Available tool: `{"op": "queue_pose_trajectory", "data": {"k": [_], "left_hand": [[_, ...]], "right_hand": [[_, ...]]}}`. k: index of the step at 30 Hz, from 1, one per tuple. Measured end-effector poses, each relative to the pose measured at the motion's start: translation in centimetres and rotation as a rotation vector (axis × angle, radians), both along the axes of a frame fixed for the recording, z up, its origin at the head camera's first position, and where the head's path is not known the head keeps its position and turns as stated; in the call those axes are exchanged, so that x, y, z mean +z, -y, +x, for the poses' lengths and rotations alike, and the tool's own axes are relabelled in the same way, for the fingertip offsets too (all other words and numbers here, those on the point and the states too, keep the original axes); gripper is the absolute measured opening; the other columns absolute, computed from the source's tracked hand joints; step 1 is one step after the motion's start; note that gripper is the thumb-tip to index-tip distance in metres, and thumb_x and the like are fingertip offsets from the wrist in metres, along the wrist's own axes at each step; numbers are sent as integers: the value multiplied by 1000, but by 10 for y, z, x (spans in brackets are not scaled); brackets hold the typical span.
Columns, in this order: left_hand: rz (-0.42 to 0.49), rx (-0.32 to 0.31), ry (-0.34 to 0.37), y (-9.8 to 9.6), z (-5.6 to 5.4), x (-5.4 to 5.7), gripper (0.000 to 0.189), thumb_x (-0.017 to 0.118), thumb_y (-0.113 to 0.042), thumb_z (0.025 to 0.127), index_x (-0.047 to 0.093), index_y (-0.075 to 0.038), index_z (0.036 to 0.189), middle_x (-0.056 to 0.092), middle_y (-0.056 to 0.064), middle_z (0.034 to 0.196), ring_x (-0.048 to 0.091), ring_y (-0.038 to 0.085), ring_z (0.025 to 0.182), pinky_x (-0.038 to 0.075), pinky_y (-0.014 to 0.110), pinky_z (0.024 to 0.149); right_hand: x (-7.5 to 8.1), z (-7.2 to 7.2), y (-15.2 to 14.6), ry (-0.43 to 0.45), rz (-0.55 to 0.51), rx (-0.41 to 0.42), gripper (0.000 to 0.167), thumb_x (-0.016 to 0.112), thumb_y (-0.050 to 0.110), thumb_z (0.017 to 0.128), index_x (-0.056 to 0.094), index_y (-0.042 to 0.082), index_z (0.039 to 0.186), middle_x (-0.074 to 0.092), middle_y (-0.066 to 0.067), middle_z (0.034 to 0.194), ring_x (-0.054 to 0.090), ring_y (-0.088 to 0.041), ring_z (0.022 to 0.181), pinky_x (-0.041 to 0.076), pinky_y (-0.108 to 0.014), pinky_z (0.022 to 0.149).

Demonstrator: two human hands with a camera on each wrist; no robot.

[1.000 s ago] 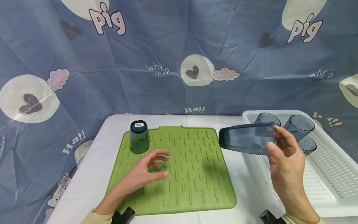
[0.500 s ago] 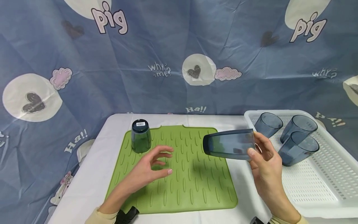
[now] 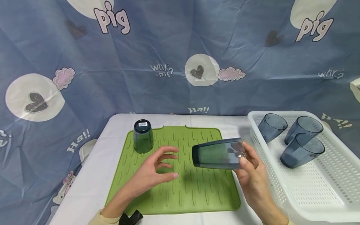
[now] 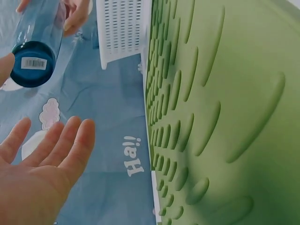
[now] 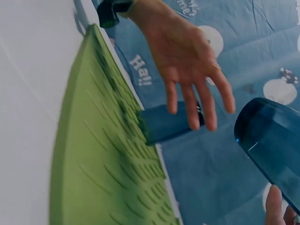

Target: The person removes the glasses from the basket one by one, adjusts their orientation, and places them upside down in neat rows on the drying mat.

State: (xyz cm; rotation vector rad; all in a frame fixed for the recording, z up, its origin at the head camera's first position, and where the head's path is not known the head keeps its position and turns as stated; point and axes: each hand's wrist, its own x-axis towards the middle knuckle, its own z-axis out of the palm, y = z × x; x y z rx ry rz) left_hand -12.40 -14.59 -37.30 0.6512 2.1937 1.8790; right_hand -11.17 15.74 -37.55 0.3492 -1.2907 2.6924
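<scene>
My right hand (image 3: pixel 253 178) grips a blue-tinted drinking glass (image 3: pixel 217 153) near its rim, thumb in front and fingers behind. The glass lies sideways in the air over the green ridged mat (image 3: pixel 197 193), its dark base pointing left. In the left wrist view a barcode label shows on that base (image 4: pixel 33 65). My left hand (image 3: pixel 152 170) hovers above the mat with fingers apart and thumb out, holding nothing, a short gap from the glass's base. A second glass (image 3: pixel 143 139) stands upside down at the mat's far left corner.
At the right stands a white perforated plastic basket (image 3: pixel 317 195). Three more blue glasses lean inside it: one at the back left (image 3: pixel 271 126), one at the back right (image 3: pixel 305 126), one in front (image 3: pixel 301 151). A printed blue curtain (image 3: pixel 168 37) hangs behind the white table (image 3: pixel 84 187).
My right hand has carried the glass left, from beside the basket to over the mat, and slightly down. The left hand has barely moved.
</scene>
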Motion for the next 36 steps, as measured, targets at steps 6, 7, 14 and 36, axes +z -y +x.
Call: {"op": "queue_pose_trajectory", "data": {"k": [6,7,14,36], "left_hand": [[78,-47,27,-6,2,-2,68,78,-5,83,46,-21,141,45,4,143,47,29,129,46,43,102],[102,-61,32,-7,2,-3,69,78,-4,83,45,-19,142,44,5,144,47,29,129,46,43,102],[264,-118,117,-17,5,-8,81,77,6,79,36,-10,147,36,14,149,45,33,129,46,44,102],[304,-67,151,-28,8,-21,76,79,7,76,42,-1,142,43,19,142,45,30,131,43,36,105]], "right_hand": [[-8,5,13,19,15,35,40,47,-1,95,52,3,134,55,-10,126,57,-16,108,54,-29,89],[-9,6,15,19,15,38,40,47,-1,95,52,2,135,54,-10,128,57,-16,109,54,-30,89],[-15,15,27,42,-8,100,41,45,2,97,48,1,138,51,-15,130,57,-19,110,52,-36,95],[-23,22,37,142,32,161,41,54,1,93,48,6,133,51,-12,132,55,-20,115,53,-41,93]]}}
